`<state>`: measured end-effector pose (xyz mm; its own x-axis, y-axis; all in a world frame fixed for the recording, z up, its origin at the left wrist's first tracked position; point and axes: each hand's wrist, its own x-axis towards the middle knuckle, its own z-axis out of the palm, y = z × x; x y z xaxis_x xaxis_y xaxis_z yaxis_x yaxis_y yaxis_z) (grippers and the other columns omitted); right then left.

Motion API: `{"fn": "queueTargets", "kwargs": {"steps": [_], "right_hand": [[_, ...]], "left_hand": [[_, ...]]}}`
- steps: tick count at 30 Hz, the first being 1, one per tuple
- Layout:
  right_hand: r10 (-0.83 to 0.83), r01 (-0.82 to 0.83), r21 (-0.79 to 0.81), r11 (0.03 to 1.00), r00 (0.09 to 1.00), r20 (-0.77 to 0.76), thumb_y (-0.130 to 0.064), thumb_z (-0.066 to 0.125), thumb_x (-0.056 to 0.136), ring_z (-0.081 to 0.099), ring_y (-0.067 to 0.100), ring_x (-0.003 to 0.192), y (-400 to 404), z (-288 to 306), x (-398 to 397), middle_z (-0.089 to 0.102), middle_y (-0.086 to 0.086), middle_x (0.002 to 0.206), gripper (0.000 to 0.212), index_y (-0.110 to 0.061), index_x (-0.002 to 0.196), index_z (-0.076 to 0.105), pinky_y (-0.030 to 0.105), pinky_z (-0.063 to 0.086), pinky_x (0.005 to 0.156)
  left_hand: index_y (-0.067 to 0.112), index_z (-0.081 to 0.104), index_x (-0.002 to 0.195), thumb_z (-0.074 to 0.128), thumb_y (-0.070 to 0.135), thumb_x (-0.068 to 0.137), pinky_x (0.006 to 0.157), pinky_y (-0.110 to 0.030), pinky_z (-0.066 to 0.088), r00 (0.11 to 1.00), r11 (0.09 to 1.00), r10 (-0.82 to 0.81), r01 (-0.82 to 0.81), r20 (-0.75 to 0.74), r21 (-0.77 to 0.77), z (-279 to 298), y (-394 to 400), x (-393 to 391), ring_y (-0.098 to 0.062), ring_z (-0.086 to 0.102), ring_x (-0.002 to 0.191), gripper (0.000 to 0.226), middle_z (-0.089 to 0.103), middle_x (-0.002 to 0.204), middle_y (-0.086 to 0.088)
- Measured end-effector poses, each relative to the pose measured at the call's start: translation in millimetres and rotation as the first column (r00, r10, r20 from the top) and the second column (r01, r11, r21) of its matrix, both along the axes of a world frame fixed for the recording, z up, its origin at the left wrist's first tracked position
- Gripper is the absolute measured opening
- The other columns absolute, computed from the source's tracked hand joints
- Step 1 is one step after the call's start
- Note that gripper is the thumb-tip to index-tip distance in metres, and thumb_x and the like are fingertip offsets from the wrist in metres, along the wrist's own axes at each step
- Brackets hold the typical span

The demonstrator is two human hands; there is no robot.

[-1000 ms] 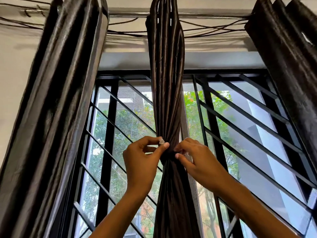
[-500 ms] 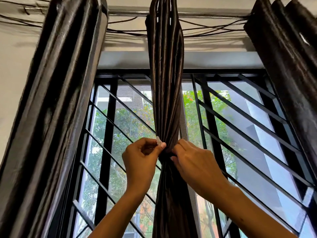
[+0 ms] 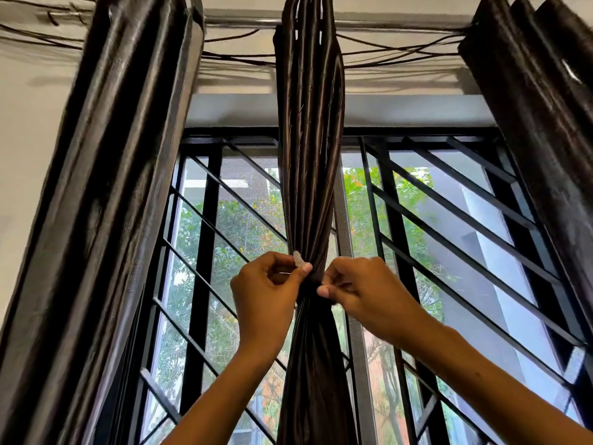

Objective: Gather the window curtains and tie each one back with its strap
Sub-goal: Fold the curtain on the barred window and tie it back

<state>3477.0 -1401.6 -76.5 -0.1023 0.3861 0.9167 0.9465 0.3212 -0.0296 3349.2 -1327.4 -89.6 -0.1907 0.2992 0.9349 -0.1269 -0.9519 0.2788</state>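
A dark brown middle curtain (image 3: 309, 130) hangs gathered into a narrow bundle in front of the window. It is pinched tight at its waist, where a dark strap (image 3: 310, 282) wraps it. My left hand (image 3: 266, 295) pinches the strap's left end, with a small pale tab (image 3: 298, 259) sticking up above the thumb. My right hand (image 3: 362, 292) pinches the strap on the right side of the bundle. Both hands touch the curtain at the same height. The strap's fastening is hidden between my fingers.
Another dark curtain (image 3: 106, 200) hangs bunched at the left and a third (image 3: 545, 101) at the upper right, all from a metal rod (image 3: 244, 22). Behind them a black window grille (image 3: 455, 220) with slanted bars. Thin cords (image 3: 231, 57) run under the rod.
Both hands stay at the curtain's waist. The right fingers have curled in tighter on the strap, and the pale tab by my left thumb now stands up more.
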Motion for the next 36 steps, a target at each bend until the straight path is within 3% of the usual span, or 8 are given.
{"fn": "queueTargets", "kwargs": {"steps": [4,8,11,13,19,24,32,36], "right_hand": [[0.079,-0.122,-0.16,0.98,0.964,-0.252,-0.021,0.066,0.086,0.064,0.023,0.078,-5,5,-7,0.066,0.005,0.077,0.012,-0.016,0.076,0.061,0.04,0.052,0.075],[-0.145,0.153,0.113,0.982,0.987,-0.076,-0.018,0.061,0.09,0.062,0.02,0.077,0,-11,-11,0.064,-0.003,0.081,0.008,-0.02,0.085,0.055,0.037,0.049,0.068],[0.004,-0.005,0.188,0.982,1.0,0.004,-0.003,0.065,0.083,0.063,0.015,0.069,4,-16,-6,0.066,-0.001,0.076,0.017,-0.02,0.084,0.065,0.038,0.052,0.064],[0.053,-0.066,0.184,0.981,0.996,0.073,0.001,0.066,0.081,0.061,0.007,0.065,5,-18,-1,0.065,0.0,0.074,0.019,-0.018,0.083,0.07,0.027,0.051,0.062],[0.012,-0.014,0.015,1.0,0.995,0.1,-0.008,0.062,0.089,0.059,0.008,0.071,5,-33,10,0.053,-0.016,0.076,0.008,-0.013,0.083,0.065,0.029,0.049,0.068],[0.079,-0.076,-0.078,0.994,0.996,0.033,-0.007,0.061,0.088,0.059,0.006,0.067,9,-50,9,0.057,-0.013,0.073,0.008,-0.013,0.083,0.064,0.024,0.05,0.064],[-0.028,0.029,-0.027,0.999,1.0,0.014,-0.016,0.064,0.088,0.062,0.001,0.074,11,-51,28,0.061,-0.018,0.078,0.008,-0.023,0.085,0.063,0.024,0.053,0.069],[-0.136,0.136,-0.004,0.991,0.99,0.036,-0.021,0.062,0.091,0.062,0.002,0.079,15,-51,25,0.062,-0.018,0.087,0.004,-0.025,0.091,0.063,0.024,0.051,0.073]], "left_hand": [[0.011,0.071,0.076,0.08,0.013,0.073,0.064,-0.021,0.055,1.0,1.0,0.011,-0.011,0.011,0.026,-2,-2,1,-0.001,0.068,0.064,0.01,0.072,0.068,0.005],[0.015,0.069,0.072,0.079,0.012,0.074,0.07,-0.03,0.058,0.998,0.998,-0.059,0.06,0.028,-0.031,-3,3,2,-0.008,0.07,0.066,0.011,0.071,0.069,0.003],[0.017,0.067,0.07,0.079,0.01,0.074,0.075,-0.046,0.057,0.992,0.989,-0.105,0.111,0.065,-0.098,-3,15,1,-0.019,0.07,0.072,0.014,0.071,0.071,-0.002],[0.015,0.065,0.068,0.078,0.007,0.074,0.076,-0.05,0.057,0.989,0.983,-0.113,0.125,0.093,-0.133,0,23,-3,-0.024,0.069,0.073,0.017,0.071,0.072,-0.006],[0.011,0.062,0.067,0.077,0.005,0.075,0.071,-0.042,0.059,0.997,0.989,-0.034,0.043,0.07,-0.14,-3,38,-15,-0.014,0.069,0.063,0.018,0.069,0.069,-0.006],[0.005,0.066,0.07,0.08,0.008,0.072,0.068,-0.035,0.058,0.996,0.985,0.064,-0.052,0.064,-0.167,-3,53,-13,-0.019,0.07,0.067,0.014,0.07,0.069,-0.005],[0.004,0.05,0.076,0.064,0.002,0.086,0.053,-0.026,0.057,0.987,0.976,-0.158,0.158,0.014,-0.151,-13,54,-10,-0.02,0.072,0.064,0.017,0.067,0.08,-0.017],[0.003,0.047,0.078,0.058,-0.001,0.089,0.056,-0.022,0.057,0.944,0.919,-0.31,0.328,0.113,-0.219,-18,52,-7,-0.022,0.071,0.063,0.016,0.064,0.082,-0.021]]}}
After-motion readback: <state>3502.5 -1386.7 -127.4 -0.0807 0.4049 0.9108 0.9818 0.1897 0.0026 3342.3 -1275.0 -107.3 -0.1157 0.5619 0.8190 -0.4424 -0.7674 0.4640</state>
